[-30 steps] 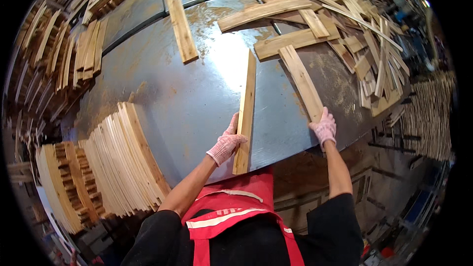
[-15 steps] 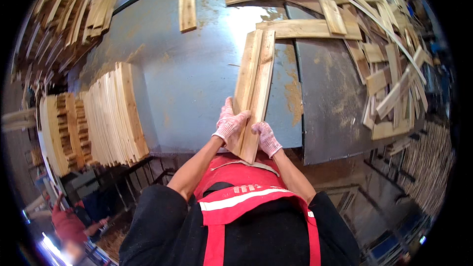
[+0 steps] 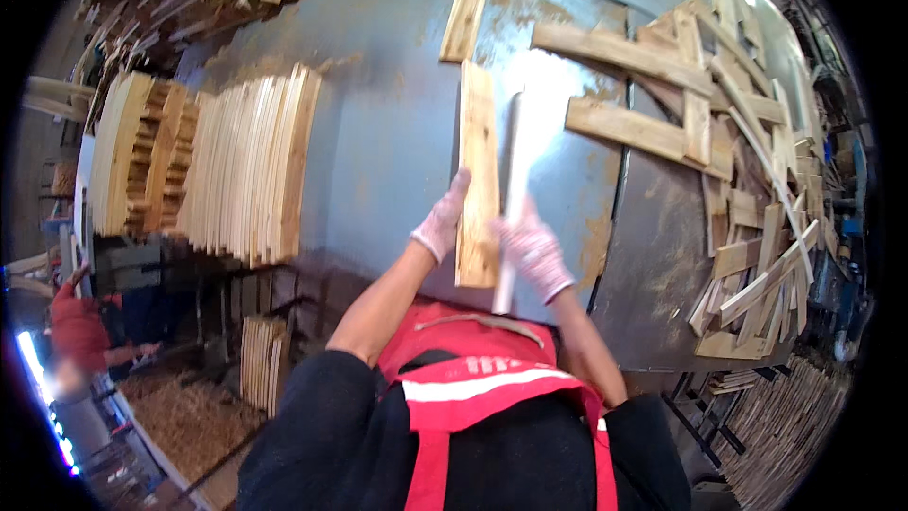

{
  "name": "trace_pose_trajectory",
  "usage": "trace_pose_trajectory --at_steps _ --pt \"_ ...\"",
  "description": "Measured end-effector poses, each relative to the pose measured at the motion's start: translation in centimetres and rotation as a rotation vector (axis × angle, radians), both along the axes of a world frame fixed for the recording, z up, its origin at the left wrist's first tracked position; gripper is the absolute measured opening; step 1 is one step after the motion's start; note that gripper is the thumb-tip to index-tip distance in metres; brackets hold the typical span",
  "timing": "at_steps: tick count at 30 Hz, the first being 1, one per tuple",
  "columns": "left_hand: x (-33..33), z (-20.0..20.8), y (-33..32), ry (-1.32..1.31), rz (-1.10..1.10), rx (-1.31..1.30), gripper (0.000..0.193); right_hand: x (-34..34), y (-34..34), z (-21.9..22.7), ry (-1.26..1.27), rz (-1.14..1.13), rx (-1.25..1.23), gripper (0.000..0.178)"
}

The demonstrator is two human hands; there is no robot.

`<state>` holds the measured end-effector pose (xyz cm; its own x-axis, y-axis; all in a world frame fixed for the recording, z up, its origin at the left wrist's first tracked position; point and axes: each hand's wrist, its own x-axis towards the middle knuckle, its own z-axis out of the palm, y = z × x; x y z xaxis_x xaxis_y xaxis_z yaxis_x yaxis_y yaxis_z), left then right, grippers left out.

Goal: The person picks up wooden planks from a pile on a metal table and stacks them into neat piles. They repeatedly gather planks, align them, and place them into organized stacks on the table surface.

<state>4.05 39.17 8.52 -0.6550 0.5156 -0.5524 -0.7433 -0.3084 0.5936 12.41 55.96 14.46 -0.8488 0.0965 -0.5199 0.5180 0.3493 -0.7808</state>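
My left hand, in a pink and white knit glove, is closed around the left edge of a flat wooden board. The board's broad face is turned up and its length points away from me. Just to its right stands a second board, tilted on edge so that only a narrow bright side shows. My right hand, gloved alike and slightly blurred, grips this second board near its lower end. A narrow gap separates the two boards. Both are above the grey metal table.
At the left stands a row of upright boards. Loose boards lie crossed on the right, beside a heap of offcuts. One single board lies at the far side. A person in red is at the lower left.
The two boards, side by side before, are now apart. My right hand has moved right and turned its board on edge. The whole view has swung to the left.
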Motion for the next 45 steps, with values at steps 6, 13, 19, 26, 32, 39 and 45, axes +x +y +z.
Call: trace_pose_trajectory --at_steps 6,13,19,26,32,39,45 --pt "-0.2 -0.9 -2.1 0.081 -0.276 -0.24 0.082 0.6 -7.5 -5.3 0.024 -0.195 -0.442 0.093" --pt "-15.0 -1.5 -0.3 0.509 -0.556 -0.563 0.097 -4.1 -6.4 -7.9 0.131 -0.525 -0.536 0.086" --pt "-36.0 -8.6 7.1 0.878 -0.145 -1.384 0.094 -10.5 -0.8 -6.4 0.24 -0.493 -0.451 0.092" --pt "-43.3 -10.5 10.5 0.617 -0.201 -1.042 0.082 -35.4 11.2 -3.1 0.177 -0.242 -0.271 0.083" --pt "-46.9 -8.5 14.2 0.47 -0.02 -0.622 0.06 -50.7 12.9 -13.2 0.338 0.011 0.273 0.044" --pt "-48.6 -6.5 17.3 0.856 -0.337 -1.517 0.097 -37.7 33.0 -5.7 0.121 0.363 0.897 0.09" --pt "-48.3 -8.3 16.1 1.161 -0.266 -1.465 0.098 -26.0 36.6 -5.1 0.072 0.17 1.114 0.08"
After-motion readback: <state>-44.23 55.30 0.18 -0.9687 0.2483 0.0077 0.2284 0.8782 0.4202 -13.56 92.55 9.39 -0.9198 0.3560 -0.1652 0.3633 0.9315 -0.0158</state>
